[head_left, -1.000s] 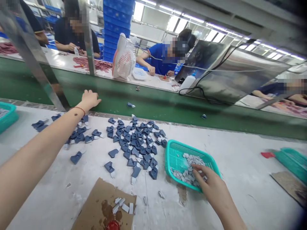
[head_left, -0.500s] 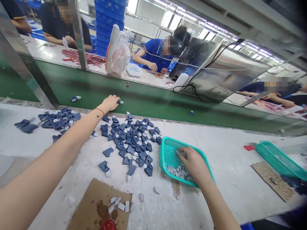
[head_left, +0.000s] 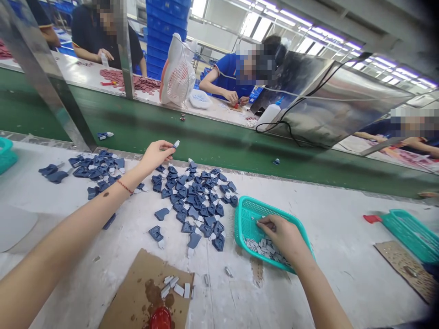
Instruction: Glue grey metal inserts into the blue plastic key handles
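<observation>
Navy pile (head_left: 196,199) between left hand (head_left: 156,154) and basket (head_left: 247,219) | stained cardboard (head_left: 132,288) nearer

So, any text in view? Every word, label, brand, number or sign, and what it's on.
Readable text: none.
Bag: reddish pattern, no words I can make out.
White tray: blue specks, too small to tell whether print.
Bottle: no legible label.
Blue crates: nothing legible.
Part in left hand: too small to read any marking.
Green basket, cardboard: no lettering visible.
</observation>
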Motion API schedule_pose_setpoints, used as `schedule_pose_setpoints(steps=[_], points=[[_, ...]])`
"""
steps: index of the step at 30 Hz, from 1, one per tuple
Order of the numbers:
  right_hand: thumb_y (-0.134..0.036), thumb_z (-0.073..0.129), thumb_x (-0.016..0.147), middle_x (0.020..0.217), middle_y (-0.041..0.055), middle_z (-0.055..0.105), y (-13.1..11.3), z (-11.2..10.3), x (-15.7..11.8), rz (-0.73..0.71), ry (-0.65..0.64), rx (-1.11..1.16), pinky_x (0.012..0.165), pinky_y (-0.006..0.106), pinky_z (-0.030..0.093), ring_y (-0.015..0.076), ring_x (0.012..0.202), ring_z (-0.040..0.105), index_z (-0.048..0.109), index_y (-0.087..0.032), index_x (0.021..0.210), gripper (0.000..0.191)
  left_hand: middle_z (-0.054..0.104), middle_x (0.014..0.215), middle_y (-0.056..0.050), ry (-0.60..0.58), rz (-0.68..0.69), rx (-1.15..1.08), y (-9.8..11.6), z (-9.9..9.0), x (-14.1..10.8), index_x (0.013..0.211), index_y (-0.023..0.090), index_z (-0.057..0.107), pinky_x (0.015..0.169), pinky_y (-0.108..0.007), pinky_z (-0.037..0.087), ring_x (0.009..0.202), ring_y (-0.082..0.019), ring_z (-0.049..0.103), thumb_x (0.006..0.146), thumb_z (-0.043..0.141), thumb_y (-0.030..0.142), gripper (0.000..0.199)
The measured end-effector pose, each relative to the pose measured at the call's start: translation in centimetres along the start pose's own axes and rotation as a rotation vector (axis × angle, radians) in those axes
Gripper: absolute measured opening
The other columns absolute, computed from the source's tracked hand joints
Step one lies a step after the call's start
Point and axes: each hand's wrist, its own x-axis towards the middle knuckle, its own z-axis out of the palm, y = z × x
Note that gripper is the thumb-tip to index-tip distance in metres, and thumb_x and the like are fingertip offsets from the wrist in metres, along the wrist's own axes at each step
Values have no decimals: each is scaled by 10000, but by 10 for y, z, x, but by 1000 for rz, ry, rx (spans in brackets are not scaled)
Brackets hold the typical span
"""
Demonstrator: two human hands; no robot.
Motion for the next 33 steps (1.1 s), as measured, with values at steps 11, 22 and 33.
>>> schedule_pose_setpoints(steps=[11, 22, 33], points=[[-500, 516, 793, 838, 86, 748, 4, 1, -7, 37, 22, 22, 653, 377, 551, 271, 742, 694, 692, -221, 891, 344, 692, 790, -30, -130, -294, -519, 27, -20, -104, 980, 125, 621, 727, -249, 583, 702, -131, 706, 857, 641, 100, 128], [-506, 553, 688, 717, 104, 721, -20, -2, -6, 92, 96, 53, 617, 431, 530, 314, 669, 678, 651, -235, 713, 290, 731, 1122, -114, -318, -405, -822, 14, -39, -197, 1000, 139, 715, 774, -239, 583, 830, -163, 726, 868, 651, 176, 151], [-377, 590, 879, 837, 37, 663, -162, 5, -104, -283, -81, 318, 645, 305, 492, 202, 743, 613, 609, -256, 846, 128, 709, 966, -31, -146, -374, -718, -25, -50, -277, 967, 224, 744, 730, -214, 563, 857, -150, 678, 814, 737, 307, 174]])
